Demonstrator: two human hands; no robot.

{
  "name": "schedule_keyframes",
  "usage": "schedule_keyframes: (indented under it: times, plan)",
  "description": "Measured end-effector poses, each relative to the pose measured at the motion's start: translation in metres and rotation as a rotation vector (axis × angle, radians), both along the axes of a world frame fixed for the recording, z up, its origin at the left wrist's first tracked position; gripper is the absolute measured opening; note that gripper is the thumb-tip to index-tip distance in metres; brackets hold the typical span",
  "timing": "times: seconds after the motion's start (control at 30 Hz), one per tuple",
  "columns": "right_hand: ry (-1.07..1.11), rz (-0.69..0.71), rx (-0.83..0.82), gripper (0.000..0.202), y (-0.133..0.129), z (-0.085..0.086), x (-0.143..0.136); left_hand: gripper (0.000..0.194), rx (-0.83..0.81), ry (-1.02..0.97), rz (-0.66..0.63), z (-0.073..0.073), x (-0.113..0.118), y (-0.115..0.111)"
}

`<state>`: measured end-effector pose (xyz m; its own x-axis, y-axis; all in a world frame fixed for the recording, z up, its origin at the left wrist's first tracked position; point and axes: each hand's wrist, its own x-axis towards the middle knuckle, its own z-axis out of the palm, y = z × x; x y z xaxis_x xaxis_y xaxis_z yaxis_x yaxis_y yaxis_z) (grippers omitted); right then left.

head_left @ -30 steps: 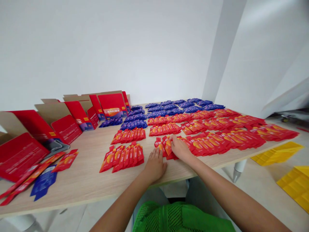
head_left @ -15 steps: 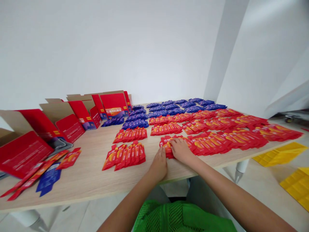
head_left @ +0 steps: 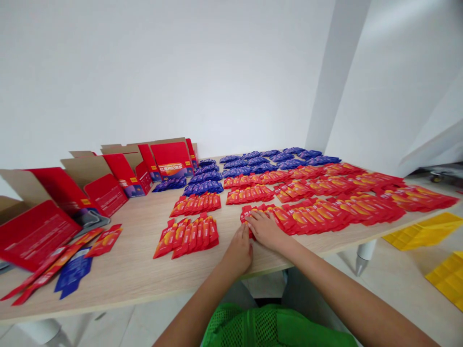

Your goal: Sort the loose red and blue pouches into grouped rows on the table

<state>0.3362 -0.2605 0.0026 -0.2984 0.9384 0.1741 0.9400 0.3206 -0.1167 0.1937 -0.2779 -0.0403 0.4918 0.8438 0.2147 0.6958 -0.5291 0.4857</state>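
Both my hands are at the left end of the front row of red sachets [head_left: 311,217], near the table's front edge. My left hand [head_left: 238,253] rests on its side with fingers straight and close together, fingertips against the left edge of the end sachets. My right hand [head_left: 266,231] lies over the top of these sachets, fingers stretched out and slightly apart, its fingertips next to the left hand's. The lower part of the end sachets is hidden under my hands. A fanned group of red sachets [head_left: 188,236] lies left of my hands.
Behind are more rows of red sachets [head_left: 249,193] and blue-purple sachets [head_left: 204,187]. Open red cartons [head_left: 39,236] line the left side of the table [head_left: 133,284]. Loose red and blue packets [head_left: 74,272] lie before them. Yellow crates [head_left: 423,231] stand on the floor at right.
My right hand has slid slightly left across the sachets, its fingertips now closer to my left hand's. The left hand has stayed nearly in place. The view has shifted a little.
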Motion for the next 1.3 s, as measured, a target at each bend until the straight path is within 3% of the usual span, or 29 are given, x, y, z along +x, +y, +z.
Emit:
schedule_keyframes:
  times: [0.47,0.63,0.73,0.87,0.97,1.03,1.17,1.3]
  plan:
    - [0.005,0.064,0.029,0.039,-0.004,0.000,-0.001,0.064,-0.030,0.027,0.005,0.005,-0.003,-0.009]
    - [0.005,0.050,0.048,0.039,-0.004,-0.003,-0.002,0.058,0.023,0.012,-0.018,0.013,-0.016,-0.015]
    - [0.008,0.042,0.055,0.040,-0.006,-0.002,-0.003,0.045,0.168,-0.089,0.034,0.028,-0.044,-0.017]
    - [0.016,0.078,0.062,0.046,-0.010,0.005,-0.009,0.039,0.335,-0.201,0.312,0.042,-0.113,-0.003]
    - [0.030,0.194,0.061,0.055,-0.013,0.009,-0.022,0.047,0.340,-0.141,0.474,0.036,-0.168,0.012]
    - [0.037,0.296,0.053,0.060,-0.014,0.010,-0.033,0.052,0.261,-0.028,0.482,0.027,-0.195,0.017]
    - [0.027,0.437,0.039,0.065,-0.013,0.006,-0.061,0.055,0.159,0.164,0.408,0.010,-0.217,0.015]
    - [-0.009,0.464,0.051,0.066,-0.009,0.000,-0.083,0.063,0.169,0.223,0.347,0.009,-0.217,0.009]
